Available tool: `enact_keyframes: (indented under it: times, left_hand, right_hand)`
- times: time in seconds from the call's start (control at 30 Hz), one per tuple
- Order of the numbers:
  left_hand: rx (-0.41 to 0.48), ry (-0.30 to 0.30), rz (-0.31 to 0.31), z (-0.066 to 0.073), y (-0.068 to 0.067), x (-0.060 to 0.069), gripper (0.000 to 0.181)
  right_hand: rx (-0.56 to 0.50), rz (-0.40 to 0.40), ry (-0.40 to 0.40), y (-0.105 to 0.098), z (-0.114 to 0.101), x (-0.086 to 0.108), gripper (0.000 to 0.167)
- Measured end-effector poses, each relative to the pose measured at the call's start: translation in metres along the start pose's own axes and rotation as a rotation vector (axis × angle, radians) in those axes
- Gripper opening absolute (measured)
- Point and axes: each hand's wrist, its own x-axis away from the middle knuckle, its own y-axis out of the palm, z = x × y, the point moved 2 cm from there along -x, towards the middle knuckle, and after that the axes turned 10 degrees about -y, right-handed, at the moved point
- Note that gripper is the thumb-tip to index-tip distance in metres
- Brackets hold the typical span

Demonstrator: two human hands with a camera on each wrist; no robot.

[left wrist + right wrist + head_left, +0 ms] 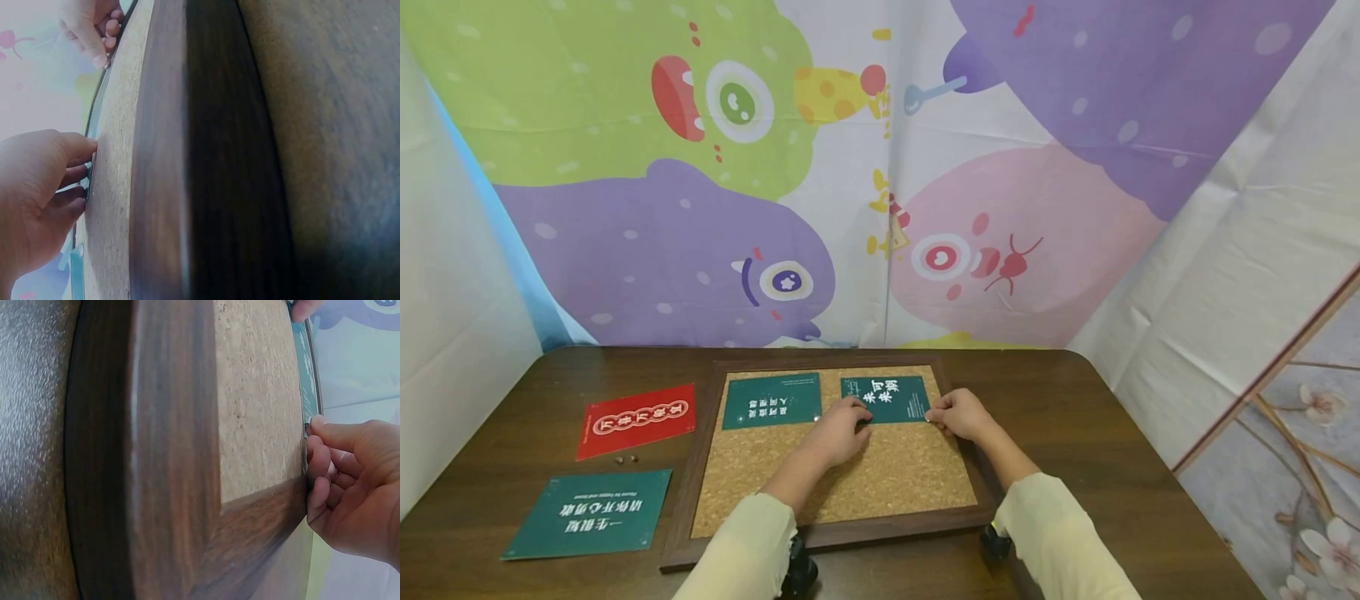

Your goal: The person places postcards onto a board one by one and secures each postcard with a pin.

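Monster-printed pale cloth [853,287] hangs behind a dark brown wooden table [1045,375]. I see a green rectangular card with white characters [891,393] at the far right of a wood-framed cork board [895,467]. Its left side is touched by the left hand [841,429], fingers loosely bent; the right hand [962,415], fingers curled, pinches a small pale pin [930,417] at its near right corner.

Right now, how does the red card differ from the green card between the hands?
Place: the red card lies on the table, the green card on the corkboard.
Contact: the red card is untouched; the left hand and right hand are at the green card's edges.
Shared: pale lettering.
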Motion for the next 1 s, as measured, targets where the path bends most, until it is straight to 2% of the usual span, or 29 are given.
enact_keyframes:
  times: [0.23, 0.43, 1.0]
  left_hand:
    - [0.005, 0.004, 0.013, 0.0002, 0.0002, 0.0004, 0.026]
    - [0.012, 0.005, 0.015, 0.0003, 0.0002, 0.0006, 0.026]
    - [0.005, 0.016, 0.010, 0.0012, -0.0021, 0.0008, 0.026]
  right_hand:
    - [0.027, 0.034, 0.013, 0.0022, 0.0008, -0.0002, 0.017]
    - [0.003, 0.076, 0.035, 0.0028, 0.0016, 0.0026, 0.016]
    - [-0.023, 0.092, 0.015, 0.0029, 0.0063, 0.0017, 0.019]
